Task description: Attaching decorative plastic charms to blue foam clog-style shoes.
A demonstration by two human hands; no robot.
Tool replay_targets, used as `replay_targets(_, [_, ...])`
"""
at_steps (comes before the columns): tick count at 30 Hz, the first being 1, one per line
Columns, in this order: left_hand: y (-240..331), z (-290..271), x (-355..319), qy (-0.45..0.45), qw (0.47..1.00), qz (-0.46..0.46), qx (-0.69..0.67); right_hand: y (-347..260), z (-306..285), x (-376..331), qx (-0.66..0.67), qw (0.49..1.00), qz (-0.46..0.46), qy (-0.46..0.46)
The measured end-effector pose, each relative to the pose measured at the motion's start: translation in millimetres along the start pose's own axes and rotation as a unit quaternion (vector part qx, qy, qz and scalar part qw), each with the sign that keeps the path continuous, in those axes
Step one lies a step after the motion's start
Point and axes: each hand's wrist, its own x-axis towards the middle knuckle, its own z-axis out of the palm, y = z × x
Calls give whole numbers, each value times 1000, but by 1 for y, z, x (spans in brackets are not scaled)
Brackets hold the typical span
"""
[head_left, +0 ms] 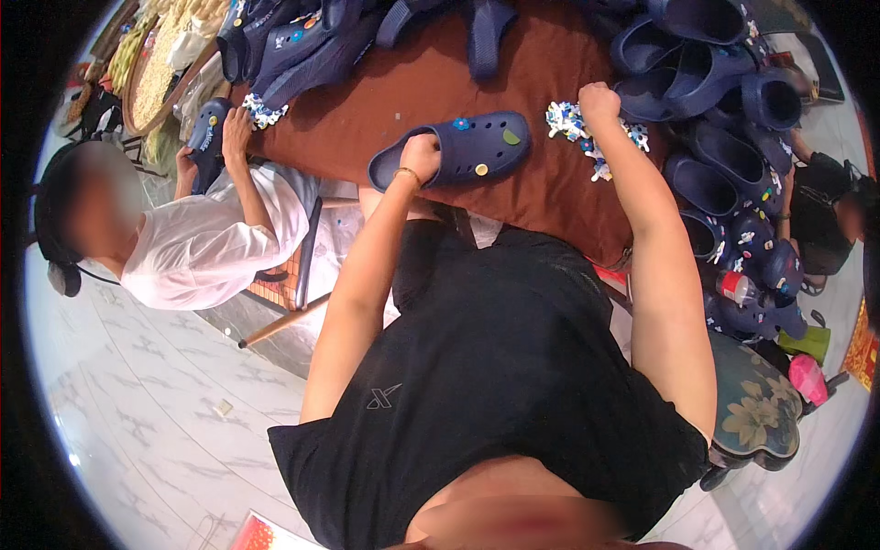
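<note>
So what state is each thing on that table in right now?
Left hand: fingers tucked into the blue clog's opening, gripping it.
Blue clog: lying flat on the brown cloth, a few charms already fitted.
Right hand: closed in a fist over the charm pile.
Charm pile: loose, scattered.
Clogs on the right: heaped, several decorated.

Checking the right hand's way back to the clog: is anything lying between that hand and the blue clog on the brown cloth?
Nothing visible. The right hand rests in the pile of small charms, and only bare brown cloth separates it from the blue clog, which the left hand holds at its heel opening.
</note>
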Motion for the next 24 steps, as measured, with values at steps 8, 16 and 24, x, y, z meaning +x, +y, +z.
replay_targets(8, [17, -11, 0, 3, 1000, 22, 2, 5, -21, -3, 56, 998, -8, 32])
replay_targets(16, [16, -12, -1, 2, 1000, 24, 11, -36, -74, -26, 507, 848, -144, -60])
replay_targets(24, [9, -6, -2, 10, 999, 43, 18, -91, -113, -43, 443, 847, -262, -134])
